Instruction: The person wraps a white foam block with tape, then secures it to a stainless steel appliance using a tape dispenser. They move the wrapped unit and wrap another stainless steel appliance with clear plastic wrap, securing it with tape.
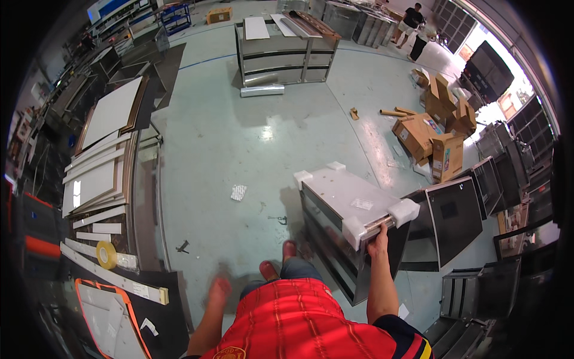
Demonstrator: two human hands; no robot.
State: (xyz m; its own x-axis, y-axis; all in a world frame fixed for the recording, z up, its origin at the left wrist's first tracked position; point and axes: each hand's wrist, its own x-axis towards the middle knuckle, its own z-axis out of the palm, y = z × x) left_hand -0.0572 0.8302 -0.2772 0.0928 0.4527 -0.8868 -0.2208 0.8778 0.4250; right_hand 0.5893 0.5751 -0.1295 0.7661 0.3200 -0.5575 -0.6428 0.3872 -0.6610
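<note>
From where I stand, the cabinet [326, 222] is on the floor just ahead and to the person's right, with white foam blocks [404, 210] capping its top corners, likely to spare them knocks. The right hand [378, 243] is closed round the near top edge, in the gap between two blocks, perhaps for a firmer hold; the left hand [220, 288], blurred, hangs apart, its grip impossible to tell.
</note>
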